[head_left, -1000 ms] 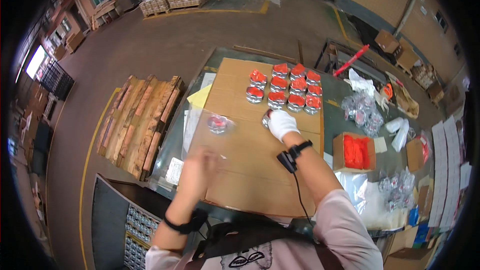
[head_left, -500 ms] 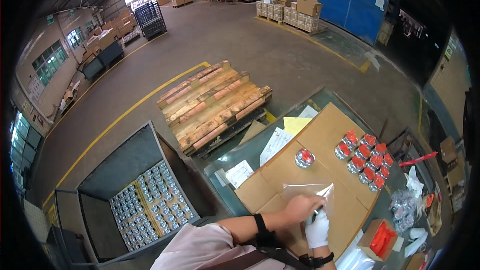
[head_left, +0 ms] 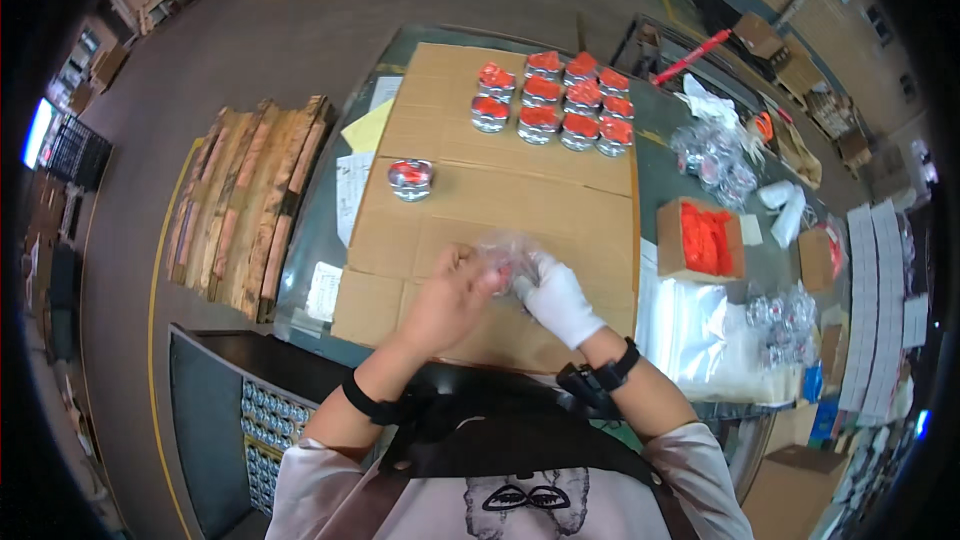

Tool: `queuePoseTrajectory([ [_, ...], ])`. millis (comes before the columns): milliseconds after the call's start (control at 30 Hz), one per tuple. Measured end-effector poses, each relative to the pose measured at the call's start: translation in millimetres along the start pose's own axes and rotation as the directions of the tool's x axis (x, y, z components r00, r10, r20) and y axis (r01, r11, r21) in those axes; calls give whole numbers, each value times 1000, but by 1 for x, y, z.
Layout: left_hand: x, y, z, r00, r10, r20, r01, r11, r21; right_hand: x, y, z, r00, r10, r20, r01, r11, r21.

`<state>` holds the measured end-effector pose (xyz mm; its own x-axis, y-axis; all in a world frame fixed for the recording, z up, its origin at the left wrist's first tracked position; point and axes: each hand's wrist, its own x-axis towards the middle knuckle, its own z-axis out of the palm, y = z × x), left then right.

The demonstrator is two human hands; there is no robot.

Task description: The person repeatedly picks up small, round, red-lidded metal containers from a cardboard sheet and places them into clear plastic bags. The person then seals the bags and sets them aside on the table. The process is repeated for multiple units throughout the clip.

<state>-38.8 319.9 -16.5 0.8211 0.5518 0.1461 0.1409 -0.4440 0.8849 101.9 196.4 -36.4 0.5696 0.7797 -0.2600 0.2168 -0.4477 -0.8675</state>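
In front of me, over the cardboard sheet (head_left: 440,230), a crumpled clear plastic bag (head_left: 508,246) is between my two hands. My left hand (head_left: 450,295) is bare, its fingers bent against the bag's left side. From the right, my right hand (head_left: 560,302), in a white glove, grips the bag. Something roundish shows faintly inside; blur and fingers hide its kind. A round silver metal part with a red top (head_left: 410,180) stands alone beyond my left hand. Farther off, several similar red-topped metal parts (head_left: 541,124) stand in rows on the cardboard.
At right stand a small carton of red pieces (head_left: 672,238), flat clear bags (head_left: 690,330) and bagged metal parts (head_left: 715,165). Papers (head_left: 352,190) lie along the table's left edge. A wooden pallet (head_left: 240,210) and a dark bin of metal parts (head_left: 205,420) are at left.
My view has turned right and down toward the table. The bag lay spread out flat before; now it is bunched up between my hands, which have moved apart.
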Motion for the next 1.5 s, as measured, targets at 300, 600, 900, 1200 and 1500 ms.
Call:
queuePoseTrajectory([
  [300,-26,-46,16,997,-12,79,-30,865,500,-2,-11,17,759,-590,275,601,473,-644],
  [600,-16,-31,27,892,-450,-41,445,891,-93,63,0,20,813,-467,347,581,628,-517],
  [900,25,77,188,938,7,345,108,943,-315,-155,180,-208,980,196,-35,-148,834,532],
  [1200,45,99,462,827,-12,562,-244,893,378,-215,324,-402,287,329,-900,-749,663,4],
  [1500,41,96,447,787,-3,617,-129,977,169,-198,287,-326,787,-67,-614,-163,936,-311],
])
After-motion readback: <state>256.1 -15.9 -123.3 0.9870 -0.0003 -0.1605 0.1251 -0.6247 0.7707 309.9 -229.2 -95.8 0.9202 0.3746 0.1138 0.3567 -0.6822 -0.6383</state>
